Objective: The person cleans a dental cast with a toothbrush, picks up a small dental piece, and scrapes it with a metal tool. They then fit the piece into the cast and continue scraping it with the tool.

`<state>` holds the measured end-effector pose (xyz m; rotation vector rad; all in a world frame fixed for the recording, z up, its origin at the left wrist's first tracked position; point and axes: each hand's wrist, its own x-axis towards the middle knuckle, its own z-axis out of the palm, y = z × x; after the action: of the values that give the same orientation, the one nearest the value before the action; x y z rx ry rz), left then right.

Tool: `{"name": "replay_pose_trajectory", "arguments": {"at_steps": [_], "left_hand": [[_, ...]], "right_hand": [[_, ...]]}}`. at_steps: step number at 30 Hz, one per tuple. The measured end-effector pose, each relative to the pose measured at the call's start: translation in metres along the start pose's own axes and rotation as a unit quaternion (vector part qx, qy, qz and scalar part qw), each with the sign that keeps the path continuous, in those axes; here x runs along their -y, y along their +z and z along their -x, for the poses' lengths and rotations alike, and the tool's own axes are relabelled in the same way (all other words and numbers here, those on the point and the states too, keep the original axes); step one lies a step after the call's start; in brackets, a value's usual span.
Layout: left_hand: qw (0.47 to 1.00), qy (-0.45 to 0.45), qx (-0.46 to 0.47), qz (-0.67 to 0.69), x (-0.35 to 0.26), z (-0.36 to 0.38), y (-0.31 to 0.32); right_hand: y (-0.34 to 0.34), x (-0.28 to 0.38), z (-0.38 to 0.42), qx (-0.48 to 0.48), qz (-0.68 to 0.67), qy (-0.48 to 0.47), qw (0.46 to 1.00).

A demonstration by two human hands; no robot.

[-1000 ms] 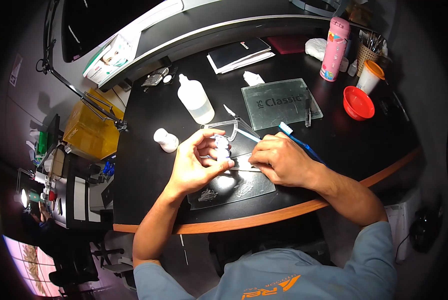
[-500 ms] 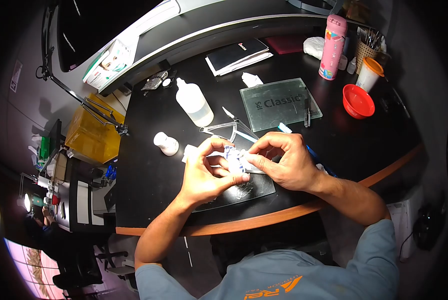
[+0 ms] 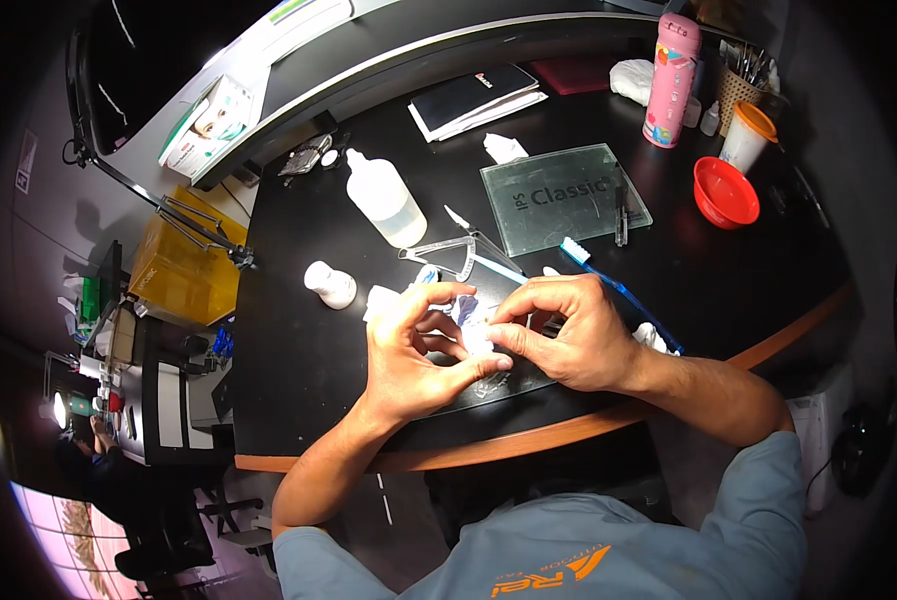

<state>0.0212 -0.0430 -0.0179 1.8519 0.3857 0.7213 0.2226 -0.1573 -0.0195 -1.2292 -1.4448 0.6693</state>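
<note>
Between thumb and fingers, my left hand (image 3: 409,350) grips a small white piece with bluish patches (image 3: 474,320), perhaps a dental model; glare hides its detail. My right hand (image 3: 577,335) is pinched against the right side of that piece. Whatever lies between its fingertips is too small to make out. Just beyond the hands are a metal caliper-like gauge (image 3: 449,255) and a blue toothbrush (image 3: 619,285). Under the hands, a dark slab (image 3: 514,388) lies near the desk edge.
A clear squeeze bottle (image 3: 387,205) and a small white bottle (image 3: 330,287) stand to the left. Farther back are a glass slab (image 3: 539,215) with a pen (image 3: 622,215), a red bowl (image 3: 726,193) and a pink flask (image 3: 672,85). A person (image 3: 99,440) sits far left.
The piece has turned slightly in my left hand, and its bluish side shows differently. Both hands stay close together. The toothbrush shows more fully as the view shifts a little.
</note>
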Motion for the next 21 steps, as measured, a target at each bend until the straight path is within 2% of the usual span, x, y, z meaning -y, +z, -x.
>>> {"name": "replay_pose_trajectory", "arguments": {"at_steps": [6, 9, 13, 21], "left_hand": [[0.999, 0.015, 0.018, 0.046, -0.004, -0.002, 0.003], [0.999, 0.034, 0.010, 0.012, 0.008, -0.001, 0.004], [0.996, -0.030, -0.007, 0.084, 0.003, 0.000, 0.002], [0.995, -0.027, -0.002, 0.098, 0.004, -0.002, -0.005]], "right_hand": [[-0.003, 0.001, -0.002, -0.003, -0.031, 0.024, 0.999], [-0.005, 0.000, -0.003, 0.032, -0.028, -0.002, 0.999], [-0.005, 0.001, -0.002, 0.054, -0.066, -0.010, 0.996], [-0.007, -0.006, -0.004, 0.051, -0.054, -0.032, 0.997]]}}
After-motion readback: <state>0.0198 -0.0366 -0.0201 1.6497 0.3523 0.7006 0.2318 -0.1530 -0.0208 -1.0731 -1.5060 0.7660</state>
